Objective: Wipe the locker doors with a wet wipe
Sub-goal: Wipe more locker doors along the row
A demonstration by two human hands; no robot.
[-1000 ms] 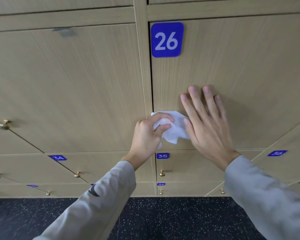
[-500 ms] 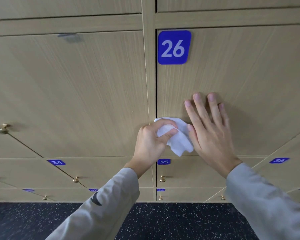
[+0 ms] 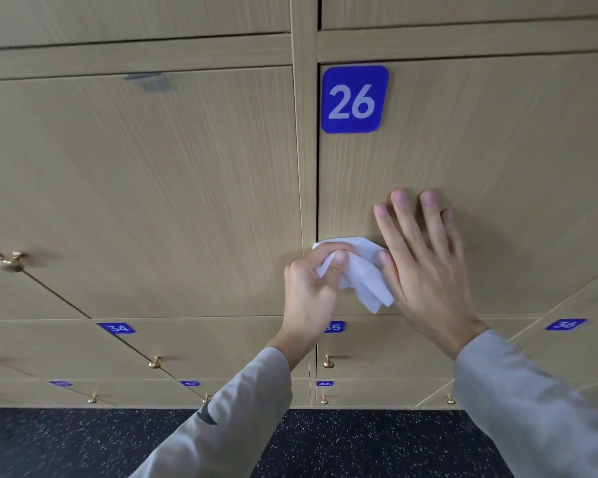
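Note:
A wall of light wooden locker doors fills the view. The door with the blue number plate 26 (image 3: 354, 99) is right in front of me. My left hand (image 3: 311, 294) grips a crumpled white wet wipe (image 3: 363, 274) against the lower left corner of door 26 (image 3: 497, 160), beside the gap to the neighbouring door. My right hand (image 3: 425, 270) lies flat on door 26 with its fingers straight and spread, just right of the wipe, its thumb side touching the wipe.
The door to the left (image 3: 135, 188) has a grey smudge (image 3: 145, 79) near its top and a brass knob (image 3: 9, 262) at its left. Lower rows carry plates 34 (image 3: 117, 328) and 36 (image 3: 565, 324) and small brass knobs. Dark speckled floor (image 3: 83, 443) lies below.
The whole view has shifted downward in the frame, as my head tilted up. Both hands stay in the same place on door 26, the wipe hanging a little lower.

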